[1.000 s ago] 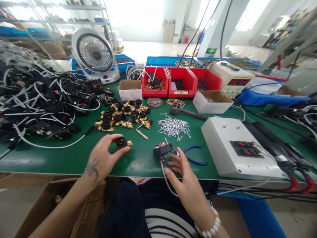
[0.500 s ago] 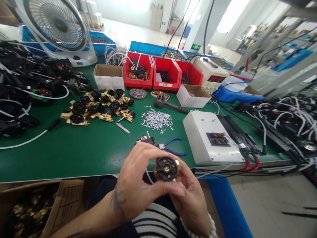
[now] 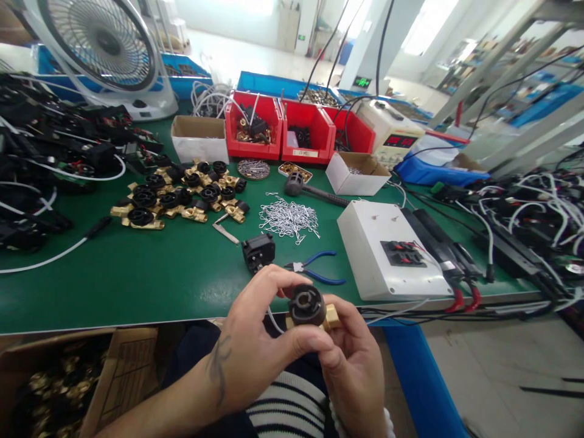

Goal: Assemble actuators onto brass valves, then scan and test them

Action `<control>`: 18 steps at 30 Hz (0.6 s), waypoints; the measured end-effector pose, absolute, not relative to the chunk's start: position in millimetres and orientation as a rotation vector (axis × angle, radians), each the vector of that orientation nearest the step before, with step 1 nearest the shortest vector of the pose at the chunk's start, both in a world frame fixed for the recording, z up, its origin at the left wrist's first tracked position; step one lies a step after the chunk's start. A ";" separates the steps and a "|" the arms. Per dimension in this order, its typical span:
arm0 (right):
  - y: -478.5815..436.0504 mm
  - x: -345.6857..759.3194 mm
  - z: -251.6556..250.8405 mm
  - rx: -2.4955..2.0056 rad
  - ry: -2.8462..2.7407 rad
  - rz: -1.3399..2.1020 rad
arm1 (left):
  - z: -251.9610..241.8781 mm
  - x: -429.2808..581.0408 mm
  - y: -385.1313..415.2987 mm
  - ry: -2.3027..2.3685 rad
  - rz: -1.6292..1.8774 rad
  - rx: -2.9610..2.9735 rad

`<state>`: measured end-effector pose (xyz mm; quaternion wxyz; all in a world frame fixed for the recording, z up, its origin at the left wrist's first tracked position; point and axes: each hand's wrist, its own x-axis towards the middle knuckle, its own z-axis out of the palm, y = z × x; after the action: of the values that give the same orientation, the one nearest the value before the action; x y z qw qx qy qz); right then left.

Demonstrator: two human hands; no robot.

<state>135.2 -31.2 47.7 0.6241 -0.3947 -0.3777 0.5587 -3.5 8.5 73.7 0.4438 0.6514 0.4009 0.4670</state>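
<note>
A brass valve body with a round black plastic top (image 3: 306, 306) is held in front of me at the table's near edge. My left hand (image 3: 255, 331) grips the black top between thumb and fingers. My right hand (image 3: 353, 359) is closed round the brass end at the right side; part of the brass is hidden by the fingers. Just beyond my left hand lies a small black box-shaped part (image 3: 258, 250) with a white cable below it. Blue-handled pliers (image 3: 314, 267) rest behind the valve, jaws toward the left.
Similar brass valves (image 3: 182, 194) lie in a cluster at left, near a hex key (image 3: 224, 230). A pile of wire clips (image 3: 288, 219), a black mallet (image 3: 296, 184), a grey box (image 3: 387, 255), red bins (image 3: 254, 128) and a fan (image 3: 107, 42) occupy the green table (image 3: 137, 286).
The valve has been turned, so its black top now shows a ringed face with a central opening instead of the brass-slotted face. The black box-shaped part now shows more fully beyond my left hand.
</note>
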 end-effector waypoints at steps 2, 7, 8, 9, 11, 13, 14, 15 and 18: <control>-32.8 133.6 49.2 -0.898 -0.878 1.291 | 73.9 -5.0 8.5 0.952 1.076 1.568; -25.6 137.8 48.2 -1.021 -1.040 1.249 | 71.1 -7.5 11.5 0.783 0.980 1.332; -19.3 142.2 45.0 -1.157 -1.122 1.110 | 69.6 -7.9 12.6 0.776 1.011 1.221; -11.2 147.9 40.5 -1.314 -1.223 0.930 | 67.8 -8.6 13.8 0.773 1.041 1.100; 8.0 161.5 29.8 -1.583 -1.415 0.581 | 63.8 -11.5 16.4 0.767 1.074 0.904; 25.4 173.8 20.6 -1.691 -1.563 0.488 | 59.6 -16.7 18.6 0.797 1.082 0.863; 31.3 178.2 18.3 -1.695 -1.601 0.516 | 57.4 -19.9 19.5 0.829 1.082 0.900; 34.4 181.0 18.0 -1.682 -1.608 0.558 | 55.1 -23.2 20.2 0.862 1.079 0.960; 28.4 179.8 29.0 -1.636 -1.577 0.683 | 48.4 -30.0 22.0 0.920 1.031 1.136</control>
<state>179.8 28.4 29.0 0.3750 -0.6394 -0.6160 0.2667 -30.0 22.0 48.4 0.6260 0.4951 0.4012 0.4495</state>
